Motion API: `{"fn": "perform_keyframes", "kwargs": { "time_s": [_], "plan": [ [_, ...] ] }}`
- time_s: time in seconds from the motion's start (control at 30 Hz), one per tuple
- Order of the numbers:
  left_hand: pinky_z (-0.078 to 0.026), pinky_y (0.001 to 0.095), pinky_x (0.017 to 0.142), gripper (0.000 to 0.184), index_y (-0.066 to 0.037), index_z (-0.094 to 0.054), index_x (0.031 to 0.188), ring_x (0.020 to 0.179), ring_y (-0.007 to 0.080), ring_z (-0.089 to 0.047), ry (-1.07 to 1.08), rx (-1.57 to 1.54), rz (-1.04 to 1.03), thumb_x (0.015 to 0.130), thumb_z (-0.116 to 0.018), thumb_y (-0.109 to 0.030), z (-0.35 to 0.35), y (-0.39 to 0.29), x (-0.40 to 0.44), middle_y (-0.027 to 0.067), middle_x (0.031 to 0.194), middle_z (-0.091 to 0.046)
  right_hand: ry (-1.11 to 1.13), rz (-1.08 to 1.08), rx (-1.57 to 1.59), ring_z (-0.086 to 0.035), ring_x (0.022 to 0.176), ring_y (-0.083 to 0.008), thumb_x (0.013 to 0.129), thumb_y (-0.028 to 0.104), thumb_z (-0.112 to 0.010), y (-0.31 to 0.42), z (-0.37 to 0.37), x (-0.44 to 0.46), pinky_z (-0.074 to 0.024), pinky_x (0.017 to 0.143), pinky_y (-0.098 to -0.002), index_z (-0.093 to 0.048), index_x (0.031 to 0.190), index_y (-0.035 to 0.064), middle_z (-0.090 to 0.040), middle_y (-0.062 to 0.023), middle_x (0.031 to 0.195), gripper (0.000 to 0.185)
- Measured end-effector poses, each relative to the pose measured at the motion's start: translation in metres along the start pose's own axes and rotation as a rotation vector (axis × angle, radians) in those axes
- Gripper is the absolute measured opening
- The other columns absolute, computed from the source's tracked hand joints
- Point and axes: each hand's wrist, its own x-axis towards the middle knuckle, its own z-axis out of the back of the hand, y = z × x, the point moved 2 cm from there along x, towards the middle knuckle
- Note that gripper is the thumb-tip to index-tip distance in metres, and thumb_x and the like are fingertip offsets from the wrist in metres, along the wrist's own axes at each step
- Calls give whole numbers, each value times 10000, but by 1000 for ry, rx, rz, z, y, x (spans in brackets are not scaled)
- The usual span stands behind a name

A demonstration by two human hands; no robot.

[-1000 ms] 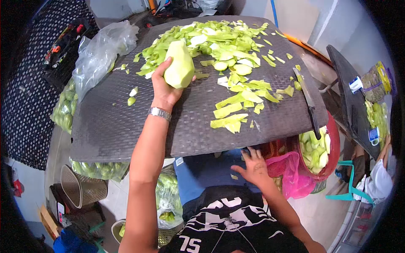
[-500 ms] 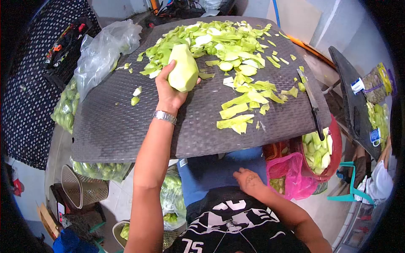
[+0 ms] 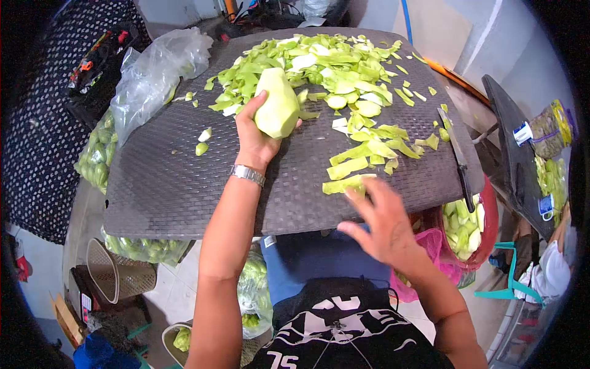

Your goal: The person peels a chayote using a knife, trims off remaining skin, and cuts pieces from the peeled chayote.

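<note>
My left hand (image 3: 258, 132) is closed around a large peeled pale-green fruit (image 3: 276, 104), shaped like a papaya, and holds it tilted above the table (image 3: 184, 197). Flat facets show on its surface. Fingers spread, my right hand (image 3: 381, 221) hovers at the table's front edge, close to the nearest peel strips (image 3: 347, 166), with nothing in it. A broad heap of green peelings (image 3: 332, 61) covers the back of the table. At the right edge lies a knife (image 3: 455, 150) with a black handle, apart from both hands.
A clear plastic bag (image 3: 160, 67) lies on the table's left corner. Below the right edge stands a red tub (image 3: 488, 230) of pale-green pieces beside a pink net bag (image 3: 430, 246). Bags of green produce (image 3: 98, 157) and a wicker-pattern basket (image 3: 120, 270) are at the left.
My right hand has risen from my lap to the table's front edge, and its fingers have spread. My left hand still holds the fruit in nearly the same place.
</note>
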Motion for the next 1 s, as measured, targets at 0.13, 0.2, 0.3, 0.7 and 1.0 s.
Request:
{"fn": "perform_keyframes", "kwargs": {
  "time_s": [0.13,0.2,0.3,0.7,1.0],
  "plan": [
    [-588,549,839,539,-43,-549,1399,1049,389,-698,35,-24,-6,971,-614,-364,4,-1,3,183,1236,-687,169,200,-53,-458,1428,-392,989,404,-631,-18,-23,14,-364,1142,-574,-552,1470,114,-475,-211,1547,568],
    [-589,548,832,541,-40,-545,1400,1036,388,-701,30,-42,-12,971,-613,-364,6,-2,3,183,1226,-688,211,336,-63,-458,1444,-363,1047,432,-536,-57,-27,40,-348,1166,-567,-525,1502,107,-528,-211,1512,559],
    [-588,549,819,531,-45,-550,1389,1033,365,-698,-1,-49,-29,967,-620,-360,2,-6,2,168,1212,-690,170,149,-152,-419,1476,-368,1051,482,-507,-113,-32,98,-321,1211,-514,-560,1465,57,-464,-212,1575,596],
    [-586,571,852,515,-61,-553,1383,1067,361,-693,-31,-37,24,966,-628,-352,6,4,7,166,1240,-686,-193,-821,-373,-388,1447,-494,1001,640,-508,-161,20,29,-296,1206,-537,-414,1499,-103,-414,-364,1535,899],
    [-588,561,842,501,-68,-567,1374,1071,336,-692,-13,-42,24,965,-628,-351,0,3,6,148,1229,-690,-122,-748,-335,-271,1530,-450,1010,666,-434,-120,-70,107,-206,1254,-530,-290,1565,-98,-305,-355,1609,956]
  ]
}}
